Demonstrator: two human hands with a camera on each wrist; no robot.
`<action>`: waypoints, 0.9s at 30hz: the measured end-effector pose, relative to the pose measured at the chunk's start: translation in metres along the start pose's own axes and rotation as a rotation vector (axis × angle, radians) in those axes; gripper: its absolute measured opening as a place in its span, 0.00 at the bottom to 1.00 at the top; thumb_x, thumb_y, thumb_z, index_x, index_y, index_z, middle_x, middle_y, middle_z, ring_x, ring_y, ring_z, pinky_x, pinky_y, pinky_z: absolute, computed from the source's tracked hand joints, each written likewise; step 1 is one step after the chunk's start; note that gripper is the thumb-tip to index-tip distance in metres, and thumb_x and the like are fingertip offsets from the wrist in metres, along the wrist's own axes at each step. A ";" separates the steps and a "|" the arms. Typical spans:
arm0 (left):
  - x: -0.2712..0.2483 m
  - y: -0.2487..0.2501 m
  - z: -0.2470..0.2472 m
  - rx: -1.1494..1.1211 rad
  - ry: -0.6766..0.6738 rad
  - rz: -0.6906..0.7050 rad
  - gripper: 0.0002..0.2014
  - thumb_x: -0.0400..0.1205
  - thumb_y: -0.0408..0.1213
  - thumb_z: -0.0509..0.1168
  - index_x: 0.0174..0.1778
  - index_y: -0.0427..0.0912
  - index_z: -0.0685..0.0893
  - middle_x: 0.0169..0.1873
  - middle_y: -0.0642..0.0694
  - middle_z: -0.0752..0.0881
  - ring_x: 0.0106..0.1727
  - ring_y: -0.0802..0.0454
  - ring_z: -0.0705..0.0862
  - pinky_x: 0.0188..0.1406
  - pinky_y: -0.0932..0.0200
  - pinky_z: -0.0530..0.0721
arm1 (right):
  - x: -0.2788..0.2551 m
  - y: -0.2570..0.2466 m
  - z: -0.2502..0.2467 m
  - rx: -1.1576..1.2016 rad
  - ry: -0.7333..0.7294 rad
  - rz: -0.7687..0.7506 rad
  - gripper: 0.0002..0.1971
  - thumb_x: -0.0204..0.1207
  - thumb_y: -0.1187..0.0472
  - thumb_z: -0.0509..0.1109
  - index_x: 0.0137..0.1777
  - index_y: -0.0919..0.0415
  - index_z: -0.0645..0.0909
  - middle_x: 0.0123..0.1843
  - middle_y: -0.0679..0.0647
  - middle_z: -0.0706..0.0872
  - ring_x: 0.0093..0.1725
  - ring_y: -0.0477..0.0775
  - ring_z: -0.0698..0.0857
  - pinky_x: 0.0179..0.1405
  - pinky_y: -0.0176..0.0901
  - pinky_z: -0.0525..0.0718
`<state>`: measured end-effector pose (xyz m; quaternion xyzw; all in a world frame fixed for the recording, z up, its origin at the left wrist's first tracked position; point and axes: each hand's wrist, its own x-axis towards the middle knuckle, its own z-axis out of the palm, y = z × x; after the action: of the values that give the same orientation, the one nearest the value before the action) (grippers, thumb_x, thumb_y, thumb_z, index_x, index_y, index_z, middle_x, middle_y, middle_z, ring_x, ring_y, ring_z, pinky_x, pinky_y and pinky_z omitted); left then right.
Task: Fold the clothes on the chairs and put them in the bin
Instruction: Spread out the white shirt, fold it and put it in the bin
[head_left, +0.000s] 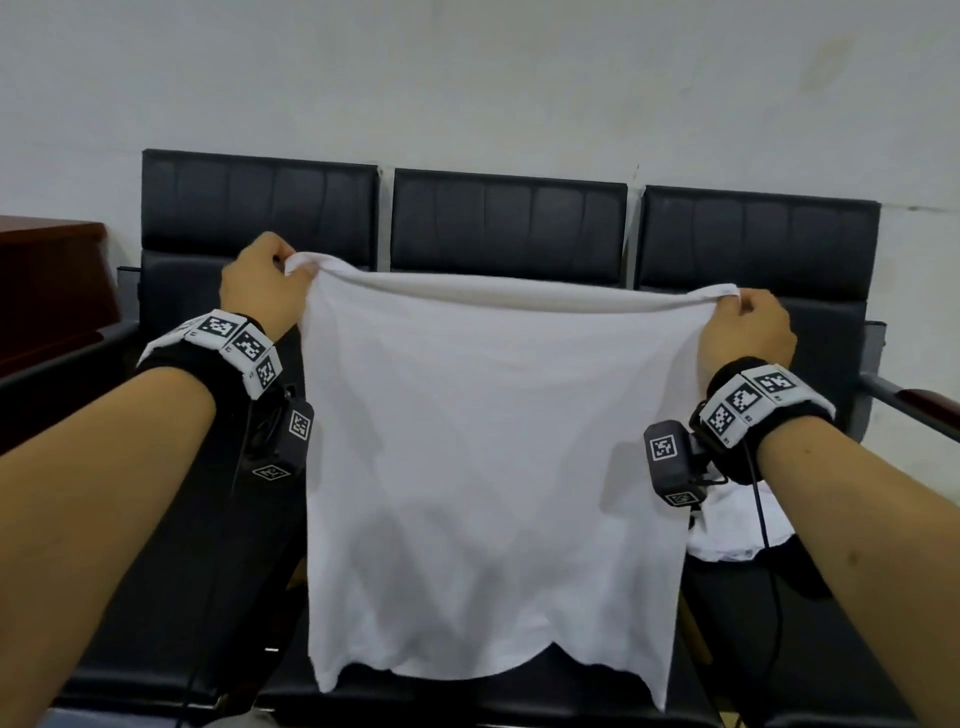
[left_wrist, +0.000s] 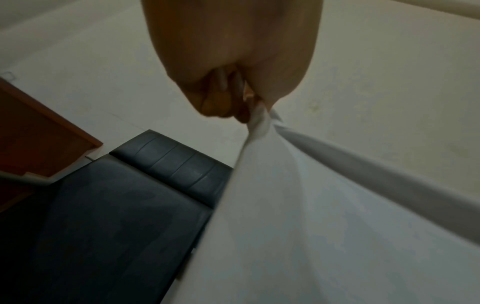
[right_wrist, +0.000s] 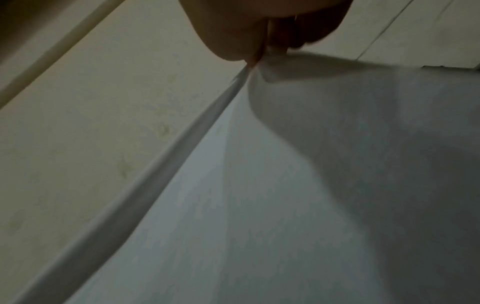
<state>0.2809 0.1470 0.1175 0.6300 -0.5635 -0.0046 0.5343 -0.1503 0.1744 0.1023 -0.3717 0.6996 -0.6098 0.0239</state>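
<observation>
We pinch a white T-shirt (head_left: 488, 415) at its two top corners, left hand (head_left: 260, 286) and right hand (head_left: 748, 332) each curled tight on the cloth. It hangs spread in the air above the middle seat of the black chairs (head_left: 509, 223). Another white garment (head_left: 737, 530) lies on the right seat.

White shirt (head_left: 488, 441) hanging from both hands hides the middle chair (head_left: 509, 228) seat behind it. Second white cloth (head_left: 737, 530) under the right wrist mostly covered. Both wrist views blurred; fingertips tucked into fabric.
</observation>
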 end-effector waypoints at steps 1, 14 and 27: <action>0.001 -0.004 0.005 0.025 -0.029 -0.026 0.13 0.83 0.44 0.64 0.55 0.38 0.80 0.47 0.41 0.83 0.48 0.43 0.79 0.46 0.55 0.72 | 0.002 0.004 0.005 -0.031 -0.019 0.000 0.16 0.86 0.52 0.57 0.65 0.55 0.81 0.65 0.58 0.84 0.65 0.64 0.80 0.54 0.47 0.73; 0.057 -0.003 0.082 -0.291 0.135 -0.035 0.02 0.84 0.37 0.62 0.47 0.44 0.75 0.40 0.38 0.83 0.44 0.41 0.87 0.43 0.46 0.90 | 0.066 0.027 0.095 0.320 0.068 -0.003 0.08 0.79 0.42 0.56 0.45 0.37 0.76 0.48 0.52 0.88 0.46 0.58 0.90 0.51 0.58 0.88; -0.040 -0.064 0.041 -0.369 -0.206 -0.210 0.09 0.80 0.29 0.71 0.37 0.42 0.78 0.42 0.27 0.86 0.37 0.35 0.90 0.34 0.42 0.90 | -0.020 0.099 0.048 0.293 -0.006 0.122 0.09 0.82 0.52 0.59 0.50 0.53 0.79 0.42 0.45 0.85 0.35 0.52 0.91 0.48 0.55 0.90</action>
<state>0.2866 0.1355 0.0330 0.5730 -0.5363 -0.2274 0.5765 -0.1606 0.1437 -0.0043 -0.3228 0.6244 -0.7015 0.1172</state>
